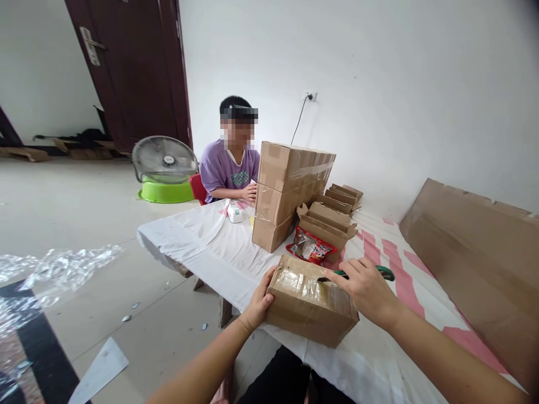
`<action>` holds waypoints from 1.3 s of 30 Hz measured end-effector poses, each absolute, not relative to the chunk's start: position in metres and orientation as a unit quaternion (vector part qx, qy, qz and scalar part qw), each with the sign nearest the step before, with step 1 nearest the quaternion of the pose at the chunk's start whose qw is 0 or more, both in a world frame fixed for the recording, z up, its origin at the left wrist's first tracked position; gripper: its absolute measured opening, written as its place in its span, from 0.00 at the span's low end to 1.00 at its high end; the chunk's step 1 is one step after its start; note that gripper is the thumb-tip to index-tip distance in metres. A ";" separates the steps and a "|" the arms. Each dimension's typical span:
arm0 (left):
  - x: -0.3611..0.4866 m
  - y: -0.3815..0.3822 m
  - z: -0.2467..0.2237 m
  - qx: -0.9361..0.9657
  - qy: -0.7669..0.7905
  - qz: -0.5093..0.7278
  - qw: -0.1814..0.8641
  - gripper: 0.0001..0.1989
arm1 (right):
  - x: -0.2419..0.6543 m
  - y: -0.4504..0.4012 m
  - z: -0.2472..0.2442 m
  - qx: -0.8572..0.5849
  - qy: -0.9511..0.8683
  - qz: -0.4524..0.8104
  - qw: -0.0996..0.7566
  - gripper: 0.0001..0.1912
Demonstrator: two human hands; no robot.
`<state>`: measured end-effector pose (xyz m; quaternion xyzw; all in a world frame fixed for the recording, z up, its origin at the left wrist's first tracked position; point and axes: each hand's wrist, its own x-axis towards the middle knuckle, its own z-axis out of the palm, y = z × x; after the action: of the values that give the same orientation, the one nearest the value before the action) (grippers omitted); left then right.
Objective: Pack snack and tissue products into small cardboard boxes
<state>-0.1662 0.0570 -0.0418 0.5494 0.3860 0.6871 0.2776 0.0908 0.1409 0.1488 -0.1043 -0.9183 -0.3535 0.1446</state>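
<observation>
A taped cardboard box lies tilted at the near edge of the cloth-covered table. My left hand grips its left end, thumb on the near side. Closed around a green-handled cutter, my right hand is over the box's right part, with the dark tip of the tool at the clear tape on top. Just behind the box lies a red snack packet, leaning near an open carton.
Stacked sealed boxes stand behind, with more open cartons beside them. A person in purple sits across the table near a small white device. Large cardboard leans at right; a fan stands left.
</observation>
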 end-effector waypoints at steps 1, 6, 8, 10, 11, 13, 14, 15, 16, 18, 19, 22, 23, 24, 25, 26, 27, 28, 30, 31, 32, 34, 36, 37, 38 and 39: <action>-0.166 0.057 -0.042 0.549 0.387 0.686 0.280 0.45 | 0.092 0.141 0.149 -0.106 -0.917 -0.354 0.149 0.26; -0.167 0.056 -0.041 0.547 0.395 0.681 0.286 0.46 | 0.092 0.140 0.150 -0.133 -0.921 -0.329 0.163 0.29; -0.167 0.056 -0.041 0.548 0.395 0.683 0.279 0.46 | 0.090 0.139 0.151 -0.146 -0.924 -0.318 0.158 0.29; -0.167 0.056 -0.040 0.551 0.395 0.682 0.276 0.45 | 0.088 0.139 0.154 -0.167 -0.928 -0.299 0.145 0.29; -0.167 0.055 -0.040 0.551 0.396 0.681 0.276 0.45 | 0.087 0.140 0.156 -0.179 -0.932 -0.285 0.137 0.30; -0.167 0.055 -0.040 0.550 0.396 0.680 0.279 0.45 | 0.087 0.140 0.159 -0.200 -0.935 -0.265 0.125 0.31; -0.166 0.055 -0.040 0.550 0.394 0.680 0.281 0.45 | 0.087 0.140 0.160 -0.206 -0.935 -0.262 0.126 0.31; -0.166 0.055 -0.040 0.549 0.393 0.681 0.284 0.45 | 0.086 0.140 0.160 -0.208 -0.933 -0.263 0.130 0.32; -0.166 0.055 -0.040 0.548 0.391 0.682 0.285 0.45 | 0.086 0.139 0.158 -0.206 -0.931 -0.269 0.138 0.32; -0.166 0.055 -0.040 0.546 0.389 0.684 0.287 0.46 | 0.081 0.136 0.153 -0.193 -0.928 -0.282 0.148 0.32; -0.166 0.055 -0.040 0.545 0.389 0.685 0.288 0.46 | 0.078 0.134 0.150 -0.185 -0.928 -0.287 0.146 0.31; -0.166 0.055 -0.041 0.543 0.385 0.686 0.294 0.46 | 0.065 0.127 0.141 -0.169 -0.929 -0.304 0.124 0.27; -0.166 0.055 -0.041 0.543 0.383 0.686 0.297 0.46 | 0.060 0.126 0.138 -0.164 -0.931 -0.307 0.112 0.25; -0.166 0.055 -0.041 0.542 0.381 0.686 0.300 0.46 | 0.057 0.125 0.137 -0.157 -0.933 -0.308 0.101 0.24; -0.165 0.055 -0.041 0.542 0.380 0.686 0.301 0.46 | 0.054 0.124 0.136 -0.149 -0.935 -0.309 0.090 0.23; -0.165 0.055 -0.041 0.541 0.380 0.686 0.302 0.46 | 0.053 0.124 0.135 -0.141 -0.937 -0.310 0.081 0.22; -0.165 0.055 -0.041 0.542 0.381 0.685 0.302 0.46 | 0.052 0.124 0.135 -0.134 -0.937 -0.313 0.076 0.21; -0.166 0.055 -0.041 0.542 0.383 0.685 0.301 0.46 | 0.053 0.125 0.136 -0.128 -0.936 -0.319 0.074 0.21; -0.166 0.055 -0.041 0.542 0.386 0.684 0.300 0.47 | 0.058 0.125 0.139 -0.117 -0.931 -0.336 0.076 0.19; -0.166 0.055 -0.041 0.541 0.387 0.683 0.301 0.48 | 0.060 0.126 0.141 -0.111 -0.929 -0.344 0.078 0.18; -0.166 0.055 -0.040 0.541 0.388 0.682 0.303 0.48 | 0.062 0.126 0.142 -0.106 -0.927 -0.351 0.080 0.17; -0.166 0.054 -0.039 0.542 0.393 0.678 0.303 0.48 | 0.066 0.126 0.145 -0.099 -0.925 -0.359 0.079 0.17; -0.166 0.054 -0.038 0.544 0.398 0.675 0.302 0.49 | 0.068 0.126 0.146 -0.095 -0.923 -0.365 0.078 0.17; -0.166 0.053 -0.037 0.545 0.399 0.673 0.302 0.49 | 0.069 0.126 0.146 -0.095 -0.922 -0.368 0.075 0.16; -0.166 0.053 -0.037 0.544 0.400 0.673 0.302 0.49 | 0.070 0.127 0.146 -0.095 -0.921 -0.371 0.068 0.15; -0.166 0.053 -0.036 0.544 0.400 0.672 0.303 0.49 | 0.072 0.127 0.146 -0.095 -0.920 -0.375 0.058 0.14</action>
<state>-0.1663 0.0530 -0.0360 0.5444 0.3996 0.6725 0.3028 0.0722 0.1271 0.1455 -0.0954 -0.9201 -0.3754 0.0580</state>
